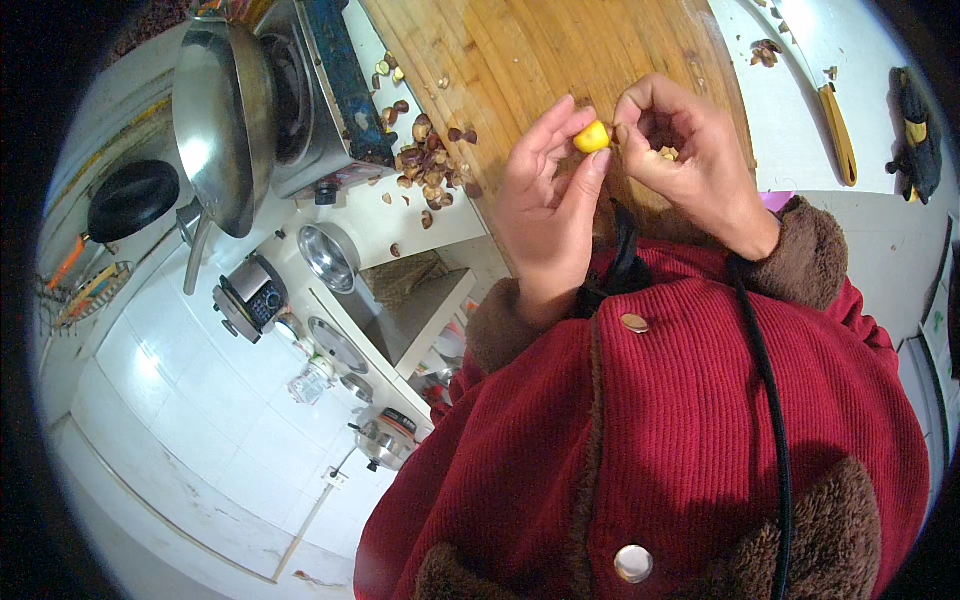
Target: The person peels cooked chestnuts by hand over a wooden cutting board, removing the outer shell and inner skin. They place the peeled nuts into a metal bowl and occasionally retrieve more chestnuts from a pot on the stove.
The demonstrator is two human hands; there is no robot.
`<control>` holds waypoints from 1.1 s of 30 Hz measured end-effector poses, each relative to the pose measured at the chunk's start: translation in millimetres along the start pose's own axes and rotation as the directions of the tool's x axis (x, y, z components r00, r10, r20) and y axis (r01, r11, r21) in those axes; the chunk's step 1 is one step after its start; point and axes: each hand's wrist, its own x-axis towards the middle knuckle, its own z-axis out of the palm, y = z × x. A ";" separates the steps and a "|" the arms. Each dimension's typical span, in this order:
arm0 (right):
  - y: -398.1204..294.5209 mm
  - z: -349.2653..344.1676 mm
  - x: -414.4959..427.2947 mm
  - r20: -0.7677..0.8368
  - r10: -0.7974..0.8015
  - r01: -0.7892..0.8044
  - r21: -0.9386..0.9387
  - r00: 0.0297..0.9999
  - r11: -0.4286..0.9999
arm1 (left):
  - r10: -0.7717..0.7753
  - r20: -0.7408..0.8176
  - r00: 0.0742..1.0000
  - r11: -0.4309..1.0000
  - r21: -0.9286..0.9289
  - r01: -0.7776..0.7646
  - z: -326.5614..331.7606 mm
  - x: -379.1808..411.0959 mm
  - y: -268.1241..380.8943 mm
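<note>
A peeled yellow chestnut (592, 137) is held between the thumb and fingers of my left hand (551, 191). Close beside it, the thumb and forefinger of my right hand (686, 154) are pinched together, with what looks like a tiny brown bit of shell at their tips. Pale pieces (668, 153) show through the gap in my right hand; whether they lie in the palm or beyond it, I cannot tell. Both hands are above a wooden board (555, 45). Brown chestnut shells (429, 165) are heaped at the board's left edge, some lying on it.
To the right lie a knife with a yellow handle (838, 135) and a black-and-yellow object (916, 135). A steel wok (214, 120) stands at the gas stove (315, 97) on the left. Below it are a metal bowl (328, 257) and a cooker (251, 298).
</note>
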 end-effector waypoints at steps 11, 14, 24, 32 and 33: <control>4.7 -10.5 4.7 0.170 0.275 -0.323 0.432 0.946 0.842 | -0.326 0.090 0.941 0.837 -0.436 0.331 -7.3 4.2 -7.2; 4.6 -16.0 6.5 0.172 0.304 -0.349 0.435 0.937 0.830 | -0.347 0.108 0.931 0.788 -0.504 0.353 -7.0 7.4 -7.0; 32.2 -76.2 21.3 -0.187 -0.072 0.036 -0.189 0.980 0.981 | -0.432 0.304 0.849 0.460 -0.735 0.498 -22.9 16.6 -19.4; 52.8 -118.9 0.7 -0.034 -0.315 0.086 -0.929 0.949 0.361 | -0.147 0.175 0.973 0.980 -0.108 0.168 32.2 137.6 38.6; 45.9 -102.6 -8.5 -0.096 -0.169 0.030 -0.782 0.981 0.622 | -0.027 0.256 0.966 0.979 -0.190 0.078 34.0 164.8 28.8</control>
